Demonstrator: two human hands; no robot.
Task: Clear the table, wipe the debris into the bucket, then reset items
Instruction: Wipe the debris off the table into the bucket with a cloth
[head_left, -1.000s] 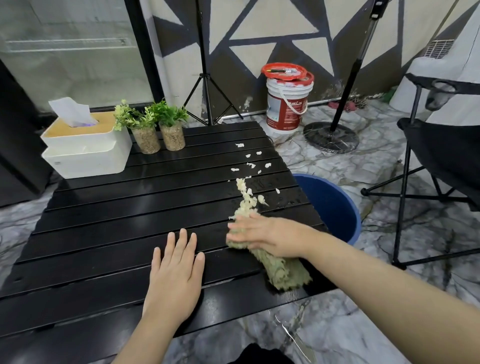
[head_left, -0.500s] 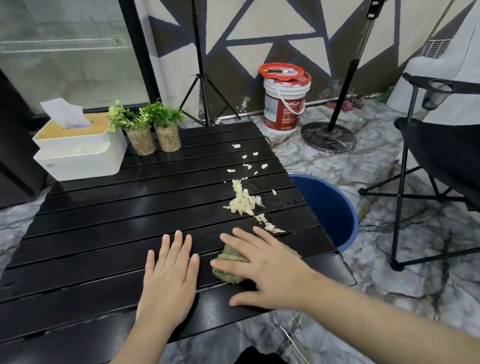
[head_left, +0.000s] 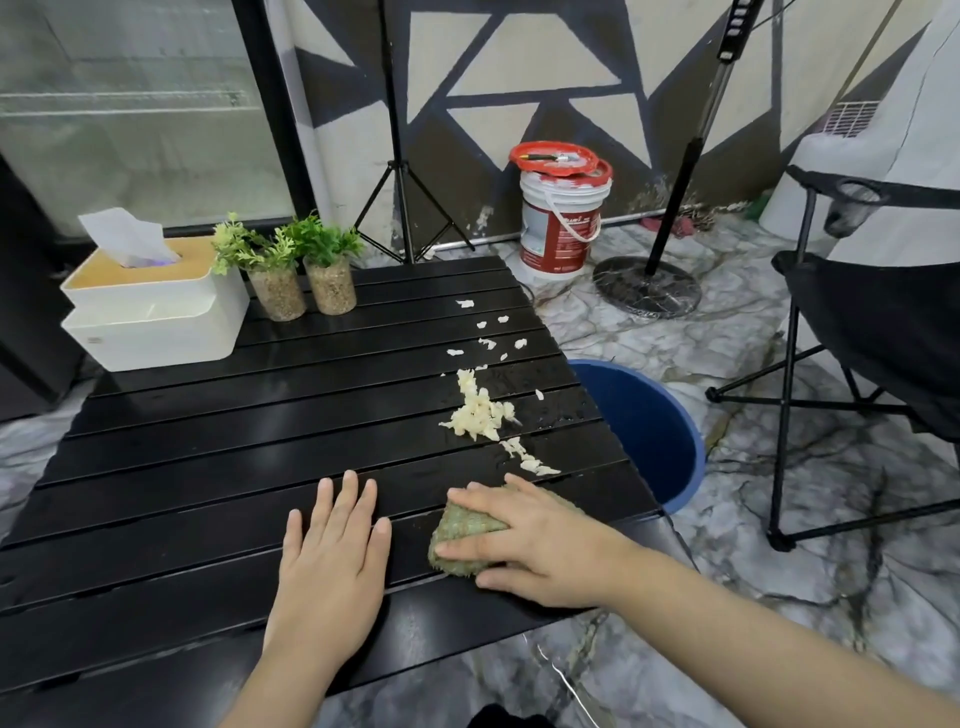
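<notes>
Glossy black slatted table (head_left: 208, 467) — rough green woven cloth (head_left: 462, 525) — smooth blue plastic bucket (head_left: 649, 431).

White paint pail (head_left: 561, 228), black tripod (head_left: 400, 176), folding chair (head_left: 872, 322), marble floor (head_left: 779, 597)

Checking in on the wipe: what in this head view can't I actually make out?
Head view, the only one:
1. Blue bucket: the table edge hides its left part; contents cannot be told.
2. Green cloth: mostly under the right hand; full shape hidden.
3. White pail: label print too small to read.
4. Folding chair: cut off by the right frame edge.
</notes>
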